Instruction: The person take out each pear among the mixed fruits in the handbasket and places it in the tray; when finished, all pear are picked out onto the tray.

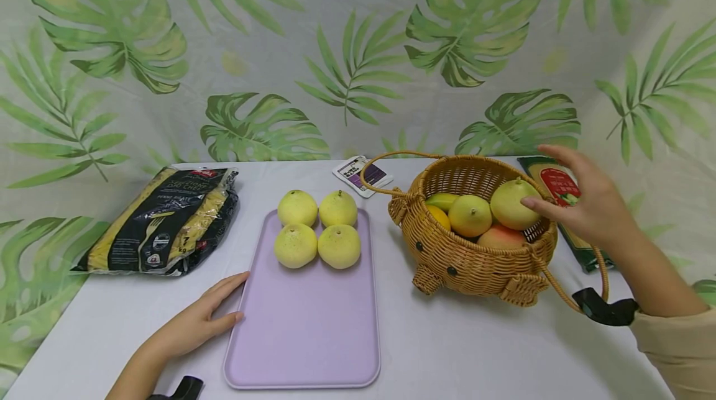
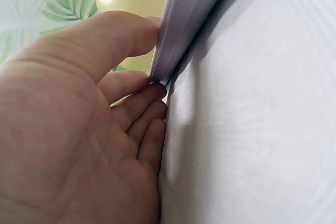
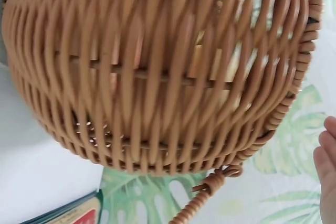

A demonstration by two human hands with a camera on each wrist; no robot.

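Observation:
My left hand (image 1: pixel 196 319) rests at the left edge of a lilac tray (image 1: pixel 304 331), thumb and fingertips against its rim, as the left wrist view also shows. Several yellow-green pears (image 1: pixel 296 245) sit in two rows on the tray's far half. To the right, a wicker basket (image 1: pixel 475 269) shaped like an animal holds more fruit. My right hand (image 1: pixel 595 204) is over the basket's right rim with fingers extended; its thumb overlaps a large pear (image 1: pixel 511 201) in the head view. Only its fingers (image 3: pixel 328 163) show in the right wrist view.
A black and yellow pasta bag (image 1: pixel 159 226) lies at the left. Behind the tray is a small white and purple packet (image 1: pixel 362 175). A green packet (image 1: pixel 587 254) lies right of the basket. Rope handles (image 1: pixel 375 170) stick out from the basket. A leaf-print cloth (image 1: pixel 358 64) hangs behind.

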